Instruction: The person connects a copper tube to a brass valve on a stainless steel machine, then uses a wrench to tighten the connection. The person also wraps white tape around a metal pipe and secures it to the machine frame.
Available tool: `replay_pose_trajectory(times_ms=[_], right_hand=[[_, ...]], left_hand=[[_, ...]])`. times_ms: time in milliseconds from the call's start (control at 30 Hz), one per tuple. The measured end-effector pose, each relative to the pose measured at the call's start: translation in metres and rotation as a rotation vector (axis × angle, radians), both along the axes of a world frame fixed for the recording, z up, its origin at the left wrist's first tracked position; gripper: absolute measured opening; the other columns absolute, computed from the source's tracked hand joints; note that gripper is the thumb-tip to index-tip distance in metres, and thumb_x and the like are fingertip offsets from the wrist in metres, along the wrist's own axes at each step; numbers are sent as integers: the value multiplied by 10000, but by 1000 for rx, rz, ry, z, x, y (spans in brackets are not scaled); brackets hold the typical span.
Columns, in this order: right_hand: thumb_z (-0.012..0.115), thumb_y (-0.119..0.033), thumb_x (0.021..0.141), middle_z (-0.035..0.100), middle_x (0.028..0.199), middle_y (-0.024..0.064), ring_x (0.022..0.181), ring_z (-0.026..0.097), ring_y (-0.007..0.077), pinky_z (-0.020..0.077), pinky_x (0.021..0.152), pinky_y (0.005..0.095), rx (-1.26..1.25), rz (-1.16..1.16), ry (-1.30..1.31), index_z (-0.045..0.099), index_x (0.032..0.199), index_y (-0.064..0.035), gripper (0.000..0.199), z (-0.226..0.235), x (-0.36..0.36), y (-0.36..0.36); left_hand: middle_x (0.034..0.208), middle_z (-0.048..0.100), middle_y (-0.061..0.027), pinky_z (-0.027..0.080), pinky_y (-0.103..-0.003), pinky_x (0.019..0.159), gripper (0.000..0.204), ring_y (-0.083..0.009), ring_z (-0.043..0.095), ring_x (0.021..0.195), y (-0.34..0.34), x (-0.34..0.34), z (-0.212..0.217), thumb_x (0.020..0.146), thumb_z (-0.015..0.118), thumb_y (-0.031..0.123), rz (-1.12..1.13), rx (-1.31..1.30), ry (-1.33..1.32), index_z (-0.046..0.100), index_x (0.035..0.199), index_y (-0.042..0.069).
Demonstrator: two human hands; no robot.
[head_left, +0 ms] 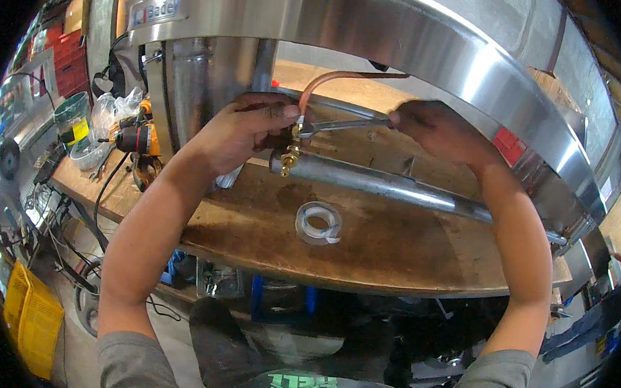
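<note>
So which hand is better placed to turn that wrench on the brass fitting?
The right hand: it already holds the wrench handle's far end. The left hand is pinching the copper tube by the brass fitting.

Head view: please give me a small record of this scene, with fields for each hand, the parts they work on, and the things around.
left hand: pinches the brass fitting at the end of the metal tube
right hand: holds a wrench set on the fitting
copper pipe: curves up from the fitting
surface: wooden workbench
on bench: roll of white tape, power drill
overhead: curved stainless steel housing
floor, left: yellow crate
</note>
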State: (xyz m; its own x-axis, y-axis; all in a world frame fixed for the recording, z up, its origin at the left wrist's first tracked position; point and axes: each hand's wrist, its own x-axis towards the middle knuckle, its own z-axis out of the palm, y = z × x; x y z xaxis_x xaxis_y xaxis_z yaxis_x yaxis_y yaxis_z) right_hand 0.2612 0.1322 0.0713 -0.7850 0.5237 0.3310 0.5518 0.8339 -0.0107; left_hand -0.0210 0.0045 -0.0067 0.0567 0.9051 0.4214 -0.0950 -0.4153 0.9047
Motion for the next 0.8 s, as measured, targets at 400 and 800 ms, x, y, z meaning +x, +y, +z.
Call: replay_pose_trajectory(times_ms=[400, 800], right_hand=[[618, -151, 841, 655, 905, 210, 884, 630, 395, 484, 784, 464, 245, 42, -84, 595, 1132, -49, 309, -1, 28, -153], [675, -76, 758, 539, 587, 68, 513, 587, 266, 448, 463, 367, 482, 307, -271, 602, 1060, -82, 311, 8, -29, -222]], left_hand=[[1061, 666, -41, 487, -297, 865, 336, -143, 628, 971, 5, -5, 0, 928, 637, 264, -104, -17, -19, 631, 1166, 28], [1077, 664, -64, 473, -312, 918, 369, -159, 616, 1017, -6, -2, 8, 919, 644, 301, -109, 5, 78, 637, 1158, 20]])
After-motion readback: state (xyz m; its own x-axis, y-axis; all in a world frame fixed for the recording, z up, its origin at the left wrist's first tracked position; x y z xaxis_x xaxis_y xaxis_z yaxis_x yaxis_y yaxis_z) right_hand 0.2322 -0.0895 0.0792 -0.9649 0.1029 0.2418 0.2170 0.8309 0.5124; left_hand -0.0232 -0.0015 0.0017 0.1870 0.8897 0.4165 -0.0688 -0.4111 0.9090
